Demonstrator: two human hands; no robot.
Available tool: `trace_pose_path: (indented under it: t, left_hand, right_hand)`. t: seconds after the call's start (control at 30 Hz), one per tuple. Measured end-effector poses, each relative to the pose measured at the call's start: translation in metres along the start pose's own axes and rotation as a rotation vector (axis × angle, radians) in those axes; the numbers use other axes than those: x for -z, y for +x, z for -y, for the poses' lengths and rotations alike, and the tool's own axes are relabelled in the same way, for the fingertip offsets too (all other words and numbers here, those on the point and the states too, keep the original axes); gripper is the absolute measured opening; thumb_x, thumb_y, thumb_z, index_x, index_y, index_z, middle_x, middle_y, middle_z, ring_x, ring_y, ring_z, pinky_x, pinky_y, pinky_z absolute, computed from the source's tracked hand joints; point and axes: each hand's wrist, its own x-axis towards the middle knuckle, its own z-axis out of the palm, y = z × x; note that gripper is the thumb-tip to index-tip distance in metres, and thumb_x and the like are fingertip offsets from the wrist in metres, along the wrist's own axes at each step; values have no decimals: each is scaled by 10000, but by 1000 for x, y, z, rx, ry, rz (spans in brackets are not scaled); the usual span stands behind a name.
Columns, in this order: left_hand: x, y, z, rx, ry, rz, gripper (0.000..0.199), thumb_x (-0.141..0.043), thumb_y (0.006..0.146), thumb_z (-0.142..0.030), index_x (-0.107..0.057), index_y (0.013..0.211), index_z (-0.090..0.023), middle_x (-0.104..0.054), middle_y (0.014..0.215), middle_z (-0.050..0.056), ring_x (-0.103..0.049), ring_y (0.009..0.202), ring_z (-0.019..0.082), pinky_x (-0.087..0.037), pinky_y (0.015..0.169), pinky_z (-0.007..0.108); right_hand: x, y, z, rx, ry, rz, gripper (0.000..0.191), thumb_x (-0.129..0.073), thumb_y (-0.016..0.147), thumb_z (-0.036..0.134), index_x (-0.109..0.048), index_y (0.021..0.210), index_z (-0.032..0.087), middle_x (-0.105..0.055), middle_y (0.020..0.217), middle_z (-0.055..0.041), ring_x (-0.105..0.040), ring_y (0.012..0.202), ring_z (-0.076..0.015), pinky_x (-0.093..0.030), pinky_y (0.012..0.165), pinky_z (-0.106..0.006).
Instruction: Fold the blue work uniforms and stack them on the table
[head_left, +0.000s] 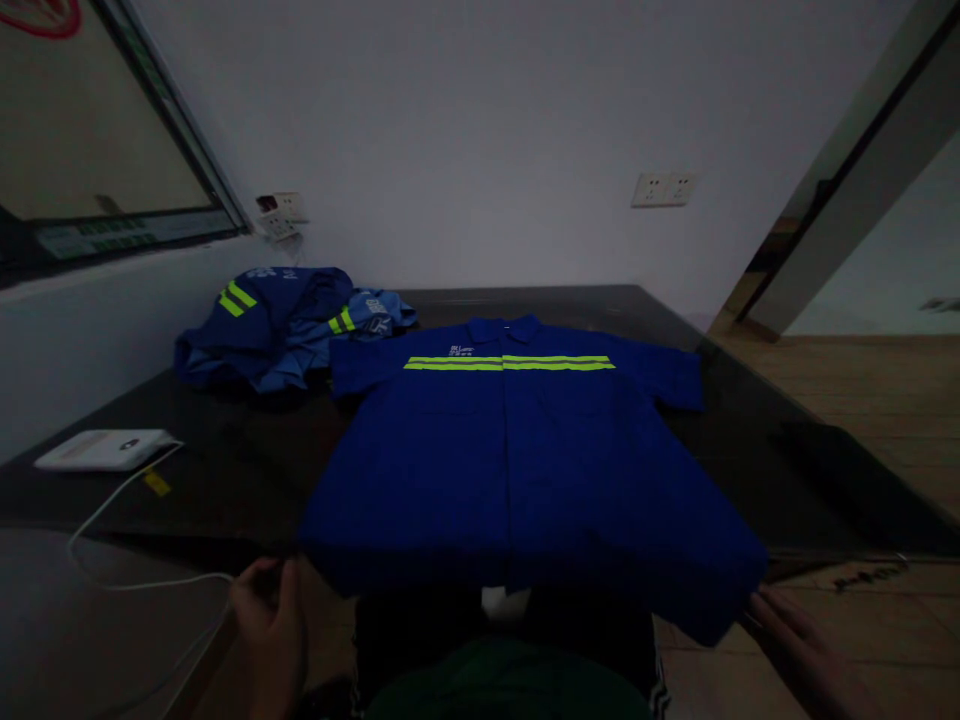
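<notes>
A dark blue short-sleeved work shirt (450, 460) lies spread front side up, collar at the far end and a yellow-green reflective stripe across its chest. Its lower part hangs past the near edge of the dark table (247, 450). At the hem's left corner is my left hand (268, 620), fingers curled and closed at the cloth's edge. My right hand (787, 635) pinches the hem's right corner, with some fingers hidden behind the cloth. Both hands are low, in front of the table.
Crumpled blue garments (277, 330) with reflective strips are heaped at the back left. A white power bank (105, 450) with a white cable (94, 520) sits at the left. A dark flat item (862, 480) lies at the right. Wall sockets (665, 189) are behind.
</notes>
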Motion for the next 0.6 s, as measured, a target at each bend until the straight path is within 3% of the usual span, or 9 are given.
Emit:
trace_pose_path:
  t: [0.07,0.1,0.23,0.3,0.4,0.5,0.6]
  left_hand:
    - [-2,-21,-7,-90,-6,-1,388,-552,724,-571,-497,908,-234,-537,981,45,-547,1013,266,-444,948,431]
    - [-5,-34,-13,-113,-6,101,350,-556,730,-560,-528,867,-240,-566,948,46,-569,983,265,-457,934,420]
    - [-36,-89,-44,-53,-24,917,296,-553,777,-514,-691,855,-264,-702,941,72,-648,947,261,-496,901,375]
    - [-56,-109,-58,-16,-53,1115,331,-594,760,-465,-707,1000,-267,-706,1082,88,-640,1035,265,-477,949,377]
    - [-80,-125,-69,5,-93,1158,404,-642,726,-401,-680,1103,-260,-685,1164,96,-627,1081,265,-456,983,375]
    - [-91,-131,-71,-25,-93,1146,330,-662,714,-399,-697,999,-237,-716,1044,98,-651,975,264,-484,910,354]
    - [-94,-135,-71,-101,-34,1127,242,-651,724,-444,-668,777,-209,-683,774,63,-622,766,227,-494,739,308]
  right_hand:
    - [-3,-4,3,-24,-5,29,446,-716,527,570,-712,802,218,-735,1036,-101,-610,1112,-372,-534,923,-416]
    - [-5,-6,7,-27,-2,57,453,-726,526,556,-722,817,209,-728,1058,-100,-592,1140,-373,-502,968,-428]
    - [-15,-13,27,15,-28,146,419,-748,521,506,-747,816,209,-749,968,-82,-646,1043,-379,-491,965,-484]
    - [-13,-14,39,34,-83,169,372,-755,494,508,-743,742,231,-760,882,-70,-685,923,-373,-551,853,-471]
    - [6,-12,59,112,-256,174,358,-724,491,590,-686,578,244,-733,678,-60,-691,703,-318,-572,651,-394]
    - [32,-4,90,239,-470,23,502,-584,602,709,-595,473,224,-575,435,-36,-579,462,-212,-489,494,-316]
    - [33,19,131,422,-580,-183,508,-488,730,685,-657,633,215,-571,464,-19,-553,459,-181,-440,469,-282]
